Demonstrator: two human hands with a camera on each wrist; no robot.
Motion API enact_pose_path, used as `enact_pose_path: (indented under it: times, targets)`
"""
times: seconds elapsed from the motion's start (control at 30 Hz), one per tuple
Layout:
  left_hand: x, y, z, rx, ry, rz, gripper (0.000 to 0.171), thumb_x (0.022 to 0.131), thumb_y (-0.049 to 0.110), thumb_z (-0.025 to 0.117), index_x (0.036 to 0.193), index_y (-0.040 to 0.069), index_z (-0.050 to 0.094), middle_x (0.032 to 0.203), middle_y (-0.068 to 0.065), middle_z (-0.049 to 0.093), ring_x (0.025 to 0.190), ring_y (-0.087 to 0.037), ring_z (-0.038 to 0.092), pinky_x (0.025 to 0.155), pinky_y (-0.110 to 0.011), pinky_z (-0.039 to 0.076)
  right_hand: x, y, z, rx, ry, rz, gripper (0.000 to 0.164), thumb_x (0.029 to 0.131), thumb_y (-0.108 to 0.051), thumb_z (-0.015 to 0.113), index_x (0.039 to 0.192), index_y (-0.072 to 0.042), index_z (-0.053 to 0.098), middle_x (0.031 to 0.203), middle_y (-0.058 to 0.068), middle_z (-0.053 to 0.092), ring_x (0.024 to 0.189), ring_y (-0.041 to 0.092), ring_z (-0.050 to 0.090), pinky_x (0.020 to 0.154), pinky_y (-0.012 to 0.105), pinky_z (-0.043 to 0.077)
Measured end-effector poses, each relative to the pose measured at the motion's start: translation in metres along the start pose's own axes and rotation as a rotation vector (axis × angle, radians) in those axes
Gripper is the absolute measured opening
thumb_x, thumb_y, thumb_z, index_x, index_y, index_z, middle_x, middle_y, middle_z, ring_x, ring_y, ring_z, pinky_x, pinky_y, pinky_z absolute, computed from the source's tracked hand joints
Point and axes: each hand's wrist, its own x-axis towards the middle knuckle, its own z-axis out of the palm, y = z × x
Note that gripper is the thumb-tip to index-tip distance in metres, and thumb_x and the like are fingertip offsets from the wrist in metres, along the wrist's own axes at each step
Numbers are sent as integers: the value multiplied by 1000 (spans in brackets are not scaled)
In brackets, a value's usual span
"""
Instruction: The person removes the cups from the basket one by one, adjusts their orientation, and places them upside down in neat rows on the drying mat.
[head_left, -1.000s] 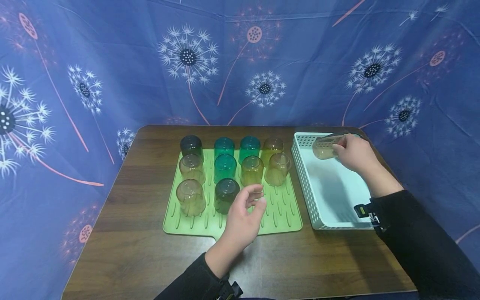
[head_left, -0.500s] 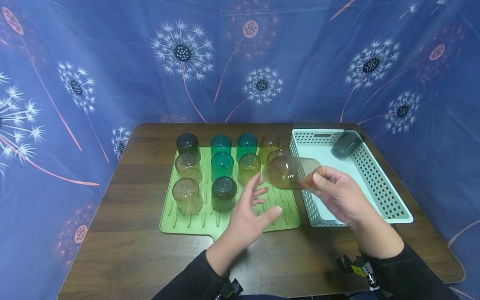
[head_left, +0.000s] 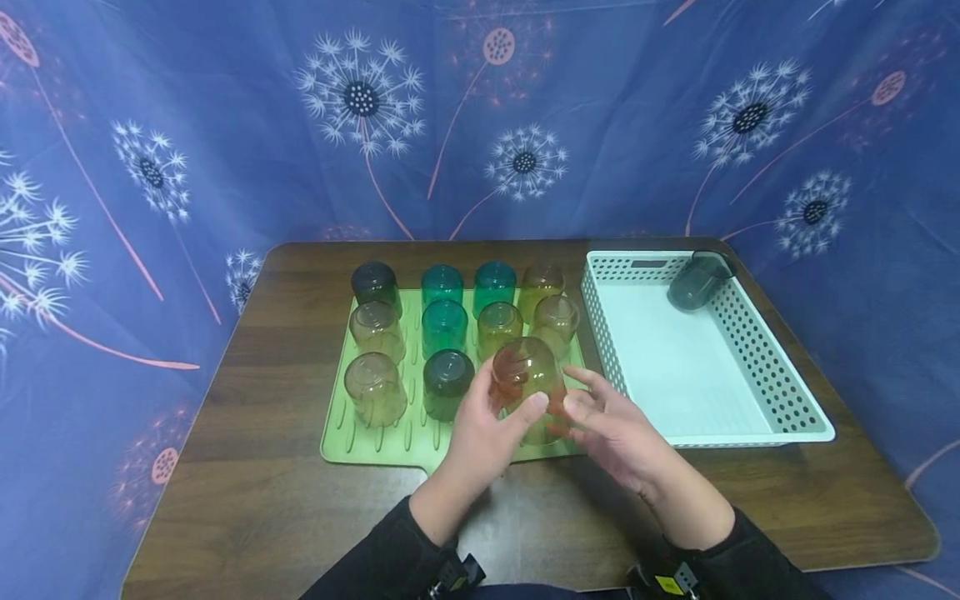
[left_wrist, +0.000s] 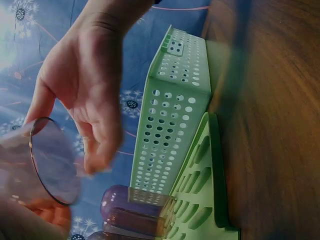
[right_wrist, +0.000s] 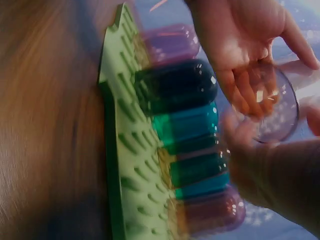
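Note:
An amber-tinted drinking glass (head_left: 528,362) is held base-up over the near right part of the green drying mat (head_left: 352,446). My left hand (head_left: 480,429) holds it from the left, its fingers behind the wall and showing orange through it. From the right, my right hand (head_left: 622,429) has its thumb at the lower side, with some fingers seen through the tinted wall. In the left wrist view the glass's rim (left_wrist: 33,150) lies near the right thumb. Several upturned glasses stand on the mat, including a dark grey glass (head_left: 447,387) beside my left hand.
Right of the mat stands a white perforated basket (head_left: 611,354) with a dark glass (head_left: 699,282) leaning in its far right corner. Another amber glass (head_left: 375,390) stands at the mat's near left. The wooden table (head_left: 247,400) ends at a blue patterned cloth (head_left: 630,108).
My right hand has brought the amber glass out of the basket leftward over the mat and turned it from sideways to base-up. My left hand has taken hold of it too.

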Motion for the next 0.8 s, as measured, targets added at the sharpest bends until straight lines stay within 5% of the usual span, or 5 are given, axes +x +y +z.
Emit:
enact_pose_path:
  times: [0.1, 0.23, 0.57, 0.8]
  targets:
    - [3, -1, 1, 92, -11, -102, 69, 91, 49, 78, 148, 20, 52, 132, -6, 68, 125, -23, 64, 110, -50, 52, 4, 3, 2, -231, 42, 6, 83, 99, -20, 72, 161, 2, 22, 151, 26, 48, 130, 23, 57, 103, 31, 53]
    - [5, -2, 2, 166, -39, -169, 72, 90, 53, 77, 149, 18, 52, 134, -10, 68, 126, -27, 65, 108, -49, 54, 11, 9, 1, -393, 25, 13, 86, 92, -22, 80, 159, 4, 32, 151, 29, 50, 125, 27, 60, 96, 31, 57]
    - [9, -10, 1, 350, 46, -139, 82, 92, 48, 74, 158, 12, 42, 153, -18, 54, 143, -37, 51, 115, -64, 42, 45, 37, -7, -436, 35, -66, 82, 86, -6, 77, 155, 3, 35, 149, 28, 53, 132, 38, 58, 98, 28, 56]
    - [5, -12, 5, 420, 73, -80, 84, 93, 40, 72, 163, 11, 34, 166, -19, 37, 152, -40, 38, 120, -65, 36, 70, 53, -5, -700, 234, -136, 85, 81, -12, 86, 151, -4, 41, 144, 21, 60, 134, 37, 59, 110, 51, 51]
